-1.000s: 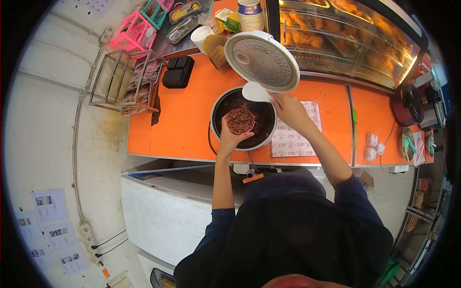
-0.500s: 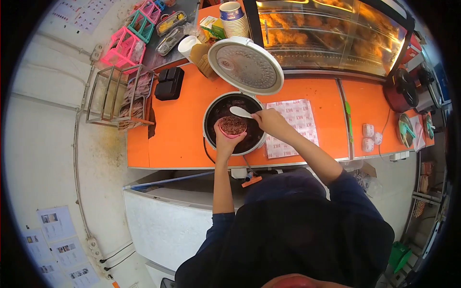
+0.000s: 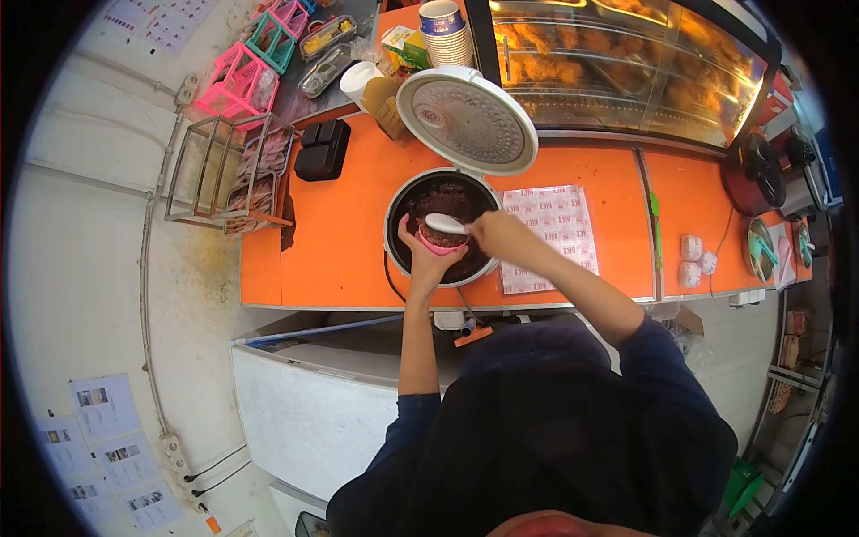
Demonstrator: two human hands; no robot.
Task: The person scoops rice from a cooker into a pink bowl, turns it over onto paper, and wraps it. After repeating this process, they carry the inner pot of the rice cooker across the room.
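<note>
My left hand (image 3: 424, 259) is wrapped round a small pink bowl (image 3: 438, 248) heaped with dark reddish-brown rice (image 3: 441, 238), held over the rice cooker (image 3: 394, 242). In my right hand (image 3: 497, 234) is a white rice paddle (image 3: 445, 223), its blade lying across the top of the rice in the bowl. Under both hands the cooker's pot contains more dark rice (image 3: 447, 197), partly hidden by the bowl. The cooker's round lid (image 3: 470, 121) stands raised behind it, with its pitted inner face toward me.
Right of the cooker lies a stack of printed wrapping paper (image 3: 550, 237). A black box (image 3: 322, 150) and a metal rack (image 3: 210, 179) are to the left. Stacked paper cups (image 3: 445, 40) and a lit display case (image 3: 617, 67) stand behind. Small wrapped rolls (image 3: 690, 259) sit farther right.
The paddle's blade has moved down from above the bowl's far side onto the rice, covering part of it. The bowl has shifted slightly right, along with a small shift of the whole view.
</note>
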